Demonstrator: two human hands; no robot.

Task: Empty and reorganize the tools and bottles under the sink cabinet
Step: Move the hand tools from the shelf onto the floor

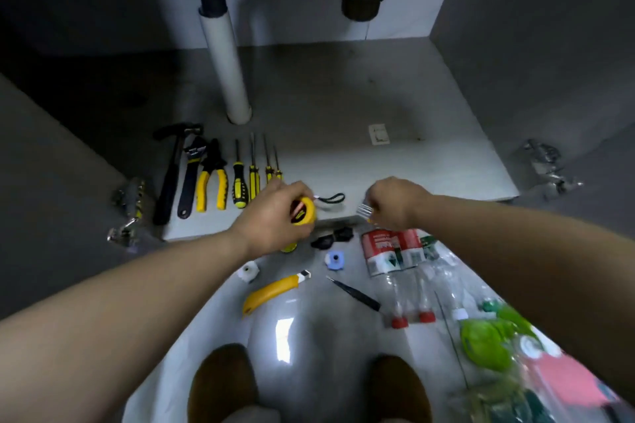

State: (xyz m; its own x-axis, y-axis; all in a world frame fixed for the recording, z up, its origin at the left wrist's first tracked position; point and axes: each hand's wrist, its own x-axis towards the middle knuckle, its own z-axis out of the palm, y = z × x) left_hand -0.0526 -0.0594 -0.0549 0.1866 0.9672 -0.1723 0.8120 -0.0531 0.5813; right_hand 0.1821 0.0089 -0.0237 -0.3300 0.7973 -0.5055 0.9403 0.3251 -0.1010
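My left hand (275,216) grips a yellow tape measure (305,211) over the cabinet's front edge; its black wrist strap (331,198) trails to the right. My right hand (395,204) pinches a small shiny metal piece (364,210) just right of it. On the cabinet floor (343,106) a row of tools lies at the front left: a black hammer (170,175), an adjustable wrench (190,178), yellow pliers (212,182) and several yellow-handled screwdrivers (254,175).
A white drain pipe (226,58) stands behind the tools. On the tiled floor lie a yellow utility knife (271,292), black tweezers (354,294), a blue tape roll (335,259), a white roll (249,271) and clear bottles (398,268). My shoes (223,385) are below.
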